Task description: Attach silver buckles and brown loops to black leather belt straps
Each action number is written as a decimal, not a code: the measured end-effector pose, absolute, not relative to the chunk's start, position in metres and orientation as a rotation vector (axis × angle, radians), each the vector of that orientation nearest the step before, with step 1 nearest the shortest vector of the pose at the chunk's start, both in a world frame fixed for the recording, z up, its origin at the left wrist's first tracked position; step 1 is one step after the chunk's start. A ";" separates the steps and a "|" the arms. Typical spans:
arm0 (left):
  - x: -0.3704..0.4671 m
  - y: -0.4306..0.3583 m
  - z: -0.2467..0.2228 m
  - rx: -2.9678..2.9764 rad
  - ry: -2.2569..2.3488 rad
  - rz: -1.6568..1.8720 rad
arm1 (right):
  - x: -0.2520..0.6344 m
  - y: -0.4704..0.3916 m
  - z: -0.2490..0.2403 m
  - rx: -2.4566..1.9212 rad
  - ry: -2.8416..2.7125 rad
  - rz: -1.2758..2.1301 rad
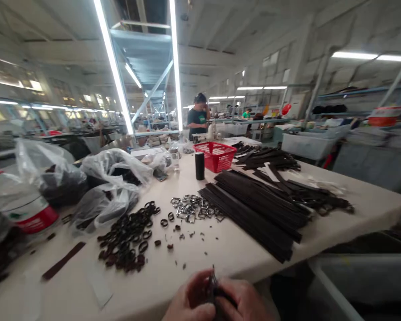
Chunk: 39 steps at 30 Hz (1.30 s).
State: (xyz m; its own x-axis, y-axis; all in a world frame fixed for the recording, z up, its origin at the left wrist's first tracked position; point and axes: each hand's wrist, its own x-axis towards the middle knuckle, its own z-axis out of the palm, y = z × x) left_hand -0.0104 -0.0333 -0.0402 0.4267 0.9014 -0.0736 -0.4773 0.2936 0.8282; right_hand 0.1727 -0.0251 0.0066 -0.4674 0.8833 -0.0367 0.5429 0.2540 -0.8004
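At the table's near edge, my left hand (192, 299) and my right hand (243, 299) meet with fingers closed. Between them is a dark strap (224, 295), mostly covered by the fingers. A small metal piece (213, 275), perhaps a buckle, sticks up from the grip; its shape is unclear. Beyond my hands lie a pile of silvery metal buckles (195, 207) and scattered small dark bits (170, 246). To the left is a heap of dark strap loops (128, 238). Long dark straps (254, 207) are stacked to the right.
A red plastic basket (217, 156) stands behind a black cylinder (199, 166). Clear plastic bags (112, 162) and a large bottle (26, 209) crowd the left side. A single brown strip (63, 261) lies near them. A grey bin (364, 285) sits below right. Another person (198, 118) stands across the table.
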 end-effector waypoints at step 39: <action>0.003 -0.051 -0.035 0.775 1.024 1.252 | 0.185 -0.003 0.015 -1.087 -2.075 1.250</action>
